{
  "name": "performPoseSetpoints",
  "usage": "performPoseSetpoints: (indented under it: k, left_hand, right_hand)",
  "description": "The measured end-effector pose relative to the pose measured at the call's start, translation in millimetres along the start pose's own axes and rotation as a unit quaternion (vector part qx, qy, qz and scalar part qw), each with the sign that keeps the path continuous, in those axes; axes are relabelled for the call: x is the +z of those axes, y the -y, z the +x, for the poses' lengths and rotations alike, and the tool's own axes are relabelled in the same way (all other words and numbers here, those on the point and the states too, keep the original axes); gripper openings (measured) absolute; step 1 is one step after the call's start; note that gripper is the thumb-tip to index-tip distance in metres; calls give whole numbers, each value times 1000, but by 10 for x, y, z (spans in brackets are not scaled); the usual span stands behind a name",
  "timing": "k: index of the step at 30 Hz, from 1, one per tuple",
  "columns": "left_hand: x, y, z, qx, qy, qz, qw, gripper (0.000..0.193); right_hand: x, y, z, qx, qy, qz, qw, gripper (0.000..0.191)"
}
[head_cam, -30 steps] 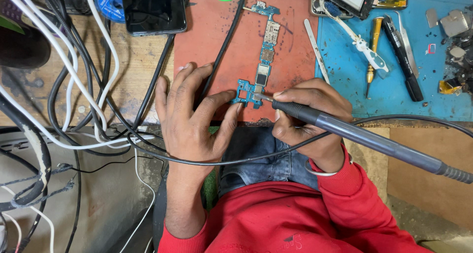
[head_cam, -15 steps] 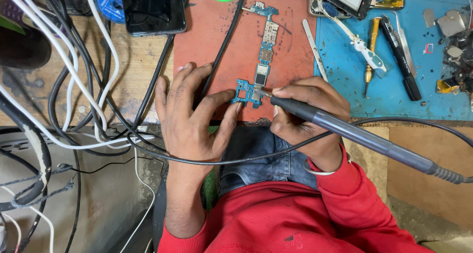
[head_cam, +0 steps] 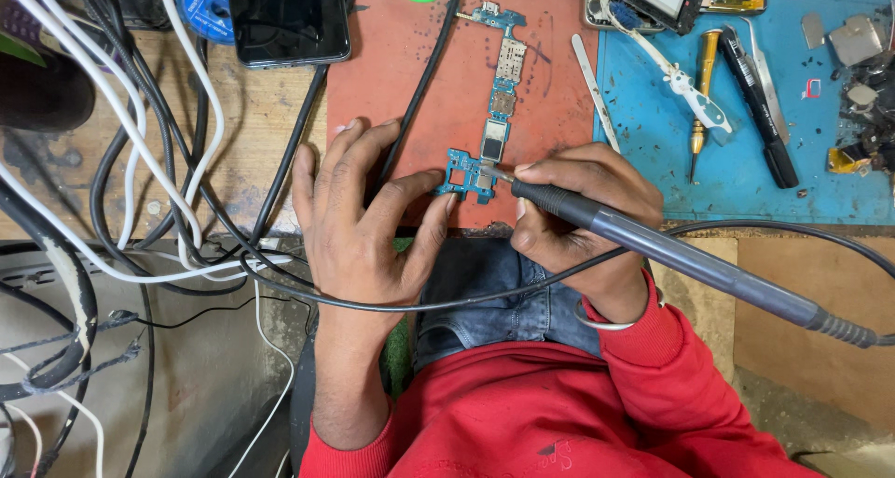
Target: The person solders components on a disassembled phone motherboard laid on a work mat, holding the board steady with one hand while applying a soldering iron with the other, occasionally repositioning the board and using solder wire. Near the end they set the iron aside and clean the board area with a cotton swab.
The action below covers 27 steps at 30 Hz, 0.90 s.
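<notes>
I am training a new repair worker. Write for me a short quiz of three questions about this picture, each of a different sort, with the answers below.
1. True or false: the right hand holds the soldering iron with its tip on the blue circuit board.
2. Which mat lies under the circuit board? A) the blue mat B) the red mat C) no mat, only bare wood
3. Fill in: the left hand steadies the board with its ____.

Key
1. True.
2. B, the red mat; the blue mat carries the screwdriver and the black pen.
3. Thumb, pressed at the board's lower left edge.
</notes>
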<state>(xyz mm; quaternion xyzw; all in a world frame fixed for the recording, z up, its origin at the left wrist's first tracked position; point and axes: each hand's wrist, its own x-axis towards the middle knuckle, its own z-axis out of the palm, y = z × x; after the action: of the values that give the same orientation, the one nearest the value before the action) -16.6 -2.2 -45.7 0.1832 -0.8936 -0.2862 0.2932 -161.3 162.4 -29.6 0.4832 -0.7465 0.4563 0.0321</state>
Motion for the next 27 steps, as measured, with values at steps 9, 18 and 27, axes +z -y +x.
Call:
performPoseSetpoints:
  k: [9, 18, 27]
  left_hand:
    - [14, 14, -4, -1, 3, -3, 1000, 21]
    - [15, 19, -8, -3, 2, 0, 1000, 22]
    - [24, 13, -1, 1, 2, 0, 1000, 22]
  right_hand:
    - [12, -15, -10, 7, 2, 13, 1000, 30]
    - [20, -11, -6, 15, 2, 22, 1000, 30]
    - [3, -29, -8, 4, 2, 13, 1000, 31]
